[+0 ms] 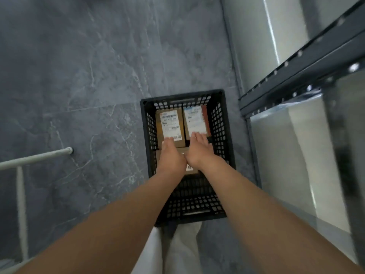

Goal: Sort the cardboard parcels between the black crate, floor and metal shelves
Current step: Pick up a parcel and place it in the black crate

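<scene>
Black crate [227, 139] sitting on the grey floor [79, 76], right beside the metal shelves [296, 62], w/ cardboard parcels inside. Both hands reaching in: left hand [170, 155] is spreading flat over the left parcel [170, 123], right hand [199, 147] over the right parcel [194, 121]. Fingers extended, nothing gripped yet. A third parcel [190, 169] is lying mostly hidden under the wrists. Looks like the pick-up step is starting. Next move probably needs fingers curling round a parcel's edges before lifting. Both far parcels are lying flat, labels up, long axes running toward the crate's far edge.
</scene>
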`<act>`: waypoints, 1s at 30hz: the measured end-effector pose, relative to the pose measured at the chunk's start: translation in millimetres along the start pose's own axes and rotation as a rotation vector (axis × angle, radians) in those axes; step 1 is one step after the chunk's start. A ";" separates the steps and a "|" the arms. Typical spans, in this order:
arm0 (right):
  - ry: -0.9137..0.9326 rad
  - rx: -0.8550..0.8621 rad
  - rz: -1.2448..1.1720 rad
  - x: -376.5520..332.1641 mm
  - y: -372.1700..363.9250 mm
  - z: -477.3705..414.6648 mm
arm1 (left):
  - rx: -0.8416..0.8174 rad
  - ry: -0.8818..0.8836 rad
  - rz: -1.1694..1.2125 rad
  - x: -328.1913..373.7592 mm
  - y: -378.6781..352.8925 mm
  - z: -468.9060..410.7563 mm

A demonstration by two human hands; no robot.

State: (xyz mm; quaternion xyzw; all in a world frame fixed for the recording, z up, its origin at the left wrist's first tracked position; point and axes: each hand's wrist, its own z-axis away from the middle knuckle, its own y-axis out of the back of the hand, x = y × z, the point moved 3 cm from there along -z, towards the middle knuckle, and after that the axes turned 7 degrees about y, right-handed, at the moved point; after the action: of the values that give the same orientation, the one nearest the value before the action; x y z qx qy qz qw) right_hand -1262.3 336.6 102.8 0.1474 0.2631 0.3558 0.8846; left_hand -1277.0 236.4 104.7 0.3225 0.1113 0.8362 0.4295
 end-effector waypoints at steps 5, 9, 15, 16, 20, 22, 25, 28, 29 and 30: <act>0.100 0.272 0.091 -82.1 125.9 101.0 | 0.130 -0.183 -0.074 115.2 99.9 62.1; 0.268 0.547 0.204 -163.2 224.6 216.0 | 0.355 -0.355 -0.213 211.4 209.5 158.5; 0.327 1.051 0.243 -240.5 352.4 424.8 | 0.662 -0.733 -0.348 312.7 337.0 350.3; 0.322 1.107 0.220 -251.7 367.8 457.2 | 0.718 -0.767 -0.344 326.6 352.7 379.7; 0.423 1.398 0.304 -301.9 419.6 568.7 | 0.941 -0.915 -0.288 385.4 408.7 483.6; 0.443 1.521 0.359 -315.8 435.2 617.9 | 1.022 -1.001 -0.248 408.5 427.6 530.6; 0.415 1.632 0.408 -328.3 449.0 675.7 | 1.108 -1.112 -0.210 432.6 449.4 586.5; 0.342 1.720 0.480 -336.3 453.4 712.1 | 1.105 -1.231 -0.218 448.1 466.2 617.9; 0.329 1.739 0.497 -339.0 453.2 720.4 | 1.105 -1.262 -0.232 451.8 471.3 622.5; 0.313 1.753 0.508 -341.7 452.1 727.1 | 1.117 -1.282 -0.255 453.5 475.4 624.7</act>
State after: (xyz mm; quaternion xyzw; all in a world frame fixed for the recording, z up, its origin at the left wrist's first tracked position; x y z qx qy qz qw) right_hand -1305.0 359.5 1023.4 0.7673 0.5147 0.2287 0.3067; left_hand -1379.7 249.6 1005.4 0.8816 0.2781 0.2605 0.2784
